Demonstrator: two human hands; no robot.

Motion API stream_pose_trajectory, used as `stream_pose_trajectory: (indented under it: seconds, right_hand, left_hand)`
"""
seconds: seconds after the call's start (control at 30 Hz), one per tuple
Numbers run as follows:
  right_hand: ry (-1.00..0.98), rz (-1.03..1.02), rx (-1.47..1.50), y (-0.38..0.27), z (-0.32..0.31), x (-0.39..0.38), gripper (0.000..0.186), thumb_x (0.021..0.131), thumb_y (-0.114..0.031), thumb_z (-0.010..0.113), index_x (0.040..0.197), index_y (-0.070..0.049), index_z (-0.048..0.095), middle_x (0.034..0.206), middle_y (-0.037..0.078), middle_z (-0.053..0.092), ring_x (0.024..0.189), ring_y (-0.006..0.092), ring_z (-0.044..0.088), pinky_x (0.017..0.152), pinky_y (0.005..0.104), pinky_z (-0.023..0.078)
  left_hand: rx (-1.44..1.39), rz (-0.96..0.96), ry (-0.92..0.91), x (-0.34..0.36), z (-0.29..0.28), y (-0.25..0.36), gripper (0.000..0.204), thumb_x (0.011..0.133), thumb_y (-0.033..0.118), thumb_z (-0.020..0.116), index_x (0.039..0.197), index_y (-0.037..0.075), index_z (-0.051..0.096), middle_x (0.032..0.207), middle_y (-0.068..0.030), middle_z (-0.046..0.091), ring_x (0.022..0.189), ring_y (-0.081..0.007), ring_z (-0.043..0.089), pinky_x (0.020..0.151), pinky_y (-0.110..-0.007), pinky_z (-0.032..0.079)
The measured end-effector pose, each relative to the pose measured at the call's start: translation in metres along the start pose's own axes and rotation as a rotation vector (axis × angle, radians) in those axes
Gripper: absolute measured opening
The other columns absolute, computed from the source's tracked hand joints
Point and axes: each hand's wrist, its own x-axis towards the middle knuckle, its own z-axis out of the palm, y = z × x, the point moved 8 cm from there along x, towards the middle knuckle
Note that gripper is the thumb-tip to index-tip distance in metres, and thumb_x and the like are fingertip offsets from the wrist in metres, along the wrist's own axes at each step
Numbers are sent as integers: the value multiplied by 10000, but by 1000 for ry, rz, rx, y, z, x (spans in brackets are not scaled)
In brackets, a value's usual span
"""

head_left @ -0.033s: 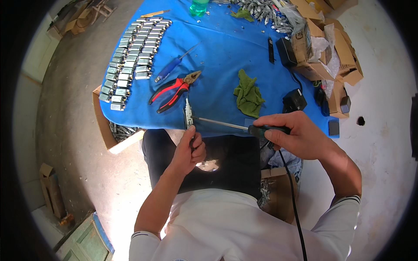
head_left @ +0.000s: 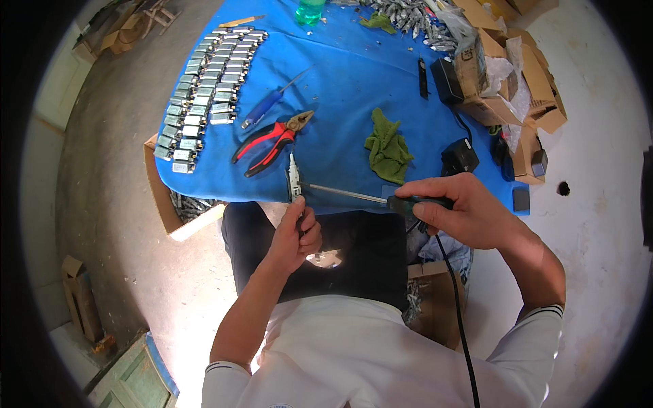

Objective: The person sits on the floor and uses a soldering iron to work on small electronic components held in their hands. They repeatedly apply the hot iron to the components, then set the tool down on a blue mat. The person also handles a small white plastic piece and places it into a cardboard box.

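My left hand [head_left: 297, 234] is closed around the lower end of a slim white and dark part [head_left: 294, 178] with a narrow tip, held upright at the table's near edge. My right hand [head_left: 469, 211] grips the dark handle of a screwdriver [head_left: 347, 195]. Its long metal shaft points left, and the tip meets or nearly meets the side of the white part. Just beyond my left hand lie red-and-black pliers [head_left: 275, 143], jaws pointing away to the right. A blue-handled screwdriver [head_left: 265, 107] rests behind them. The lower end of the white part is hidden in my fingers.
Rows of small metal-cased parts [head_left: 204, 95] cover the left of the blue cloth [head_left: 340, 88]. A green rag [head_left: 388, 146] and a black adapter [head_left: 461, 158] lie at right. Cardboard boxes [head_left: 537, 75] and a heap of grey parts [head_left: 415, 24] stand behind. A black cable [head_left: 457, 299] hangs below my right hand.
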Motion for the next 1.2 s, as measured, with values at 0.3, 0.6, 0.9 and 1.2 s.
stream_pose_trajectory:
  seconds: [0.3, 0.6, 0.9, 1.2]
  right_hand:
    - [-13, 45, 67, 4, -1, 1, 289, 899, -119, 519, 1145, -5, 618, 659, 4, 566, 571, 60, 547, 546, 227, 448]
    - [-51, 91, 80, 3, -2, 4, 311, 886, -150, 555, 1146, 11, 611, 694, 19, 590, 564, 63, 575, 542, 218, 461]
    - [-89, 99, -82, -12, -7, 11, 336, 835, -147, 599, 1134, 7, 619, 717, 58, 638, 559, 80, 599, 530, 226, 470]
    - [-120, 171, -325, -54, -22, 45, 326, 779, -157, 622, 1047, 24, 658, 653, 53, 606, 501, 100, 560, 489, 242, 458]
  left_hand:
    - [6, 19, 11, 3, -1, -1, 485, 948, 500, 410, 624, 149, 326, 453, 12, 272, 366, -88, 197, 362, -220, 173]
    - [0, 13, 11, 4, -1, -2, 489, 949, 504, 402, 620, 151, 324, 453, 10, 271, 366, -92, 202, 357, -223, 179]
    - [27, 20, 8, 5, 1, -2, 500, 951, 510, 393, 613, 149, 317, 452, 5, 272, 368, -94, 200, 356, -229, 175]
    - [83, 45, -21, 12, -2, -1, 513, 964, 520, 348, 608, 156, 279, 440, 6, 254, 369, -93, 197, 361, -235, 160]
